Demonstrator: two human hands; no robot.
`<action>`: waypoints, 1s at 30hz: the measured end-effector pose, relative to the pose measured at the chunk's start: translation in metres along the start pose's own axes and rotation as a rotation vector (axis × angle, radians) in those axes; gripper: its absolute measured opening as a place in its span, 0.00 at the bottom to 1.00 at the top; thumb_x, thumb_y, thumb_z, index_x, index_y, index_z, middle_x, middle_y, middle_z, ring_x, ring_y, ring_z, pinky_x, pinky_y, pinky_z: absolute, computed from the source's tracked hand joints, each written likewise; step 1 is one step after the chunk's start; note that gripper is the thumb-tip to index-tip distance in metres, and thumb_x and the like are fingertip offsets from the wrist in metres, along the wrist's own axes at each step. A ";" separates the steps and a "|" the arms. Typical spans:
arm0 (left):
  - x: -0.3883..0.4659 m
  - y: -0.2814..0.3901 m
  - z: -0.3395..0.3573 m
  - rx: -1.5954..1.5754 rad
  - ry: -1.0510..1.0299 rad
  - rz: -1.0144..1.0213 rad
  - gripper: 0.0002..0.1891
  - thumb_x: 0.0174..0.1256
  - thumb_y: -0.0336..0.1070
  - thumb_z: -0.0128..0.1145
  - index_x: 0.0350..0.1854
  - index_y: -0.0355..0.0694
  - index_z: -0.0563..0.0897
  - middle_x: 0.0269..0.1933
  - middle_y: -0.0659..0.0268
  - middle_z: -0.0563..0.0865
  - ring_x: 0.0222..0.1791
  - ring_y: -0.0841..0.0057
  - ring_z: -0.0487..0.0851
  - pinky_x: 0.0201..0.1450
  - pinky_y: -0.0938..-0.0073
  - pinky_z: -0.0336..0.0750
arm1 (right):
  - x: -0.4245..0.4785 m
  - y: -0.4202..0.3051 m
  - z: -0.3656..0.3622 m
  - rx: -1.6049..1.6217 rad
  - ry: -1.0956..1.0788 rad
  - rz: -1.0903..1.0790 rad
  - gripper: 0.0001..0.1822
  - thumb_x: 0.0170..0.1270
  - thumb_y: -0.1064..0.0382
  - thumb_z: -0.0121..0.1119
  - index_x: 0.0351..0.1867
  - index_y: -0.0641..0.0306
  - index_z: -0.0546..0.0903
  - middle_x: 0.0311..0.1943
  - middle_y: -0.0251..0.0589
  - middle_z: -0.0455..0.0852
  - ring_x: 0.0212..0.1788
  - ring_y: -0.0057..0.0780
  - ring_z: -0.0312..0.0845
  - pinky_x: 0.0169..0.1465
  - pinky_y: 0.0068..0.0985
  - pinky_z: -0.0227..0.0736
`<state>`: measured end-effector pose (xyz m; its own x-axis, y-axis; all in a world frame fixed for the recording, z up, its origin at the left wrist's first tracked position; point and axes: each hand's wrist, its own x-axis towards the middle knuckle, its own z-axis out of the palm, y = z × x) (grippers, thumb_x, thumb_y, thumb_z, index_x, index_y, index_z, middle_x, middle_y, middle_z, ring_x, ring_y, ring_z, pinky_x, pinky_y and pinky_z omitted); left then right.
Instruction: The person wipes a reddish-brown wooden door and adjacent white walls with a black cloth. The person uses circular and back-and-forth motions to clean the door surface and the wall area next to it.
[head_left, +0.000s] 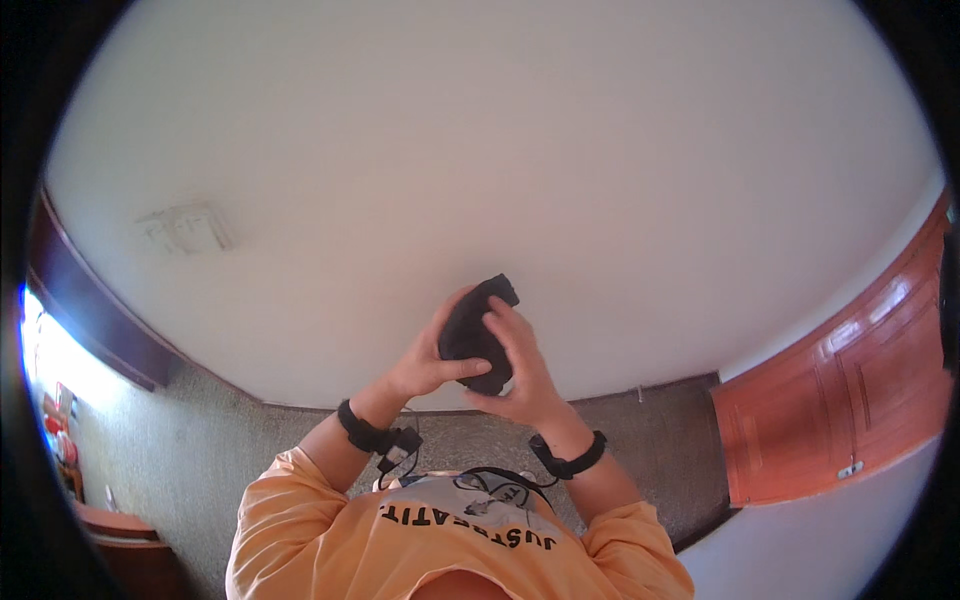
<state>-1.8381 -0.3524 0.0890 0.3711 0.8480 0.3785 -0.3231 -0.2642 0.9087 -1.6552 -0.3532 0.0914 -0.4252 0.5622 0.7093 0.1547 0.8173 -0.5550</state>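
Observation:
A dark black object (472, 326), perhaps a folded cloth or a soft pouch, is held tilted in front of my chest. My left hand (427, 367) grips it from the left, with the thumb across its lower part and the fingers hidden behind. On the other side, my right hand (531, 367) has its fingertips on the object's right face and its thumb by the lower end. Black straps circle both wrists: the left strap (361, 427) has a small box (400, 448) with a cable, and the right strap (577, 459) has a cable too.
A white wall (525, 150) rises directly ahead, with a switch plate (187, 229) on its left part. To the right is a reddish wooden door (795, 420) with a metal handle (850, 469). Brown furniture (124, 529) stands lower left on the speckled floor (217, 420), near a bright opening.

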 end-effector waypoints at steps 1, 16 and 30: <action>-0.001 0.000 0.003 -0.006 0.003 0.008 0.50 0.52 0.30 0.73 0.75 0.38 0.54 0.70 0.57 0.67 0.71 0.68 0.65 0.71 0.65 0.62 | -0.006 -0.004 -0.007 0.039 0.042 0.022 0.43 0.54 0.53 0.70 0.70 0.60 0.64 0.71 0.52 0.60 0.72 0.51 0.56 0.71 0.45 0.56; 0.007 0.044 0.026 0.464 -0.165 0.234 0.46 0.48 0.28 0.73 0.71 0.36 0.61 0.66 0.56 0.72 0.67 0.67 0.70 0.69 0.66 0.63 | 0.019 -0.043 -0.044 0.490 0.527 0.317 0.10 0.62 0.68 0.67 0.43 0.68 0.81 0.39 0.34 0.84 0.46 0.22 0.77 0.55 0.24 0.70; 0.026 0.039 0.041 1.052 0.155 0.237 0.43 0.42 0.30 0.75 0.65 0.42 0.68 0.59 0.52 0.75 0.56 0.53 0.78 0.55 0.61 0.77 | 0.032 -0.051 -0.050 1.002 0.546 0.241 0.08 0.72 0.57 0.56 0.39 0.59 0.76 0.47 0.42 0.83 0.52 0.28 0.75 0.60 0.31 0.66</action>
<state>-1.8050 -0.3593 0.1412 0.2600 0.7529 0.6046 0.5627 -0.6270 0.5387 -1.6325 -0.3701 0.1640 -0.0031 0.8683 0.4961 -0.6977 0.3535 -0.6231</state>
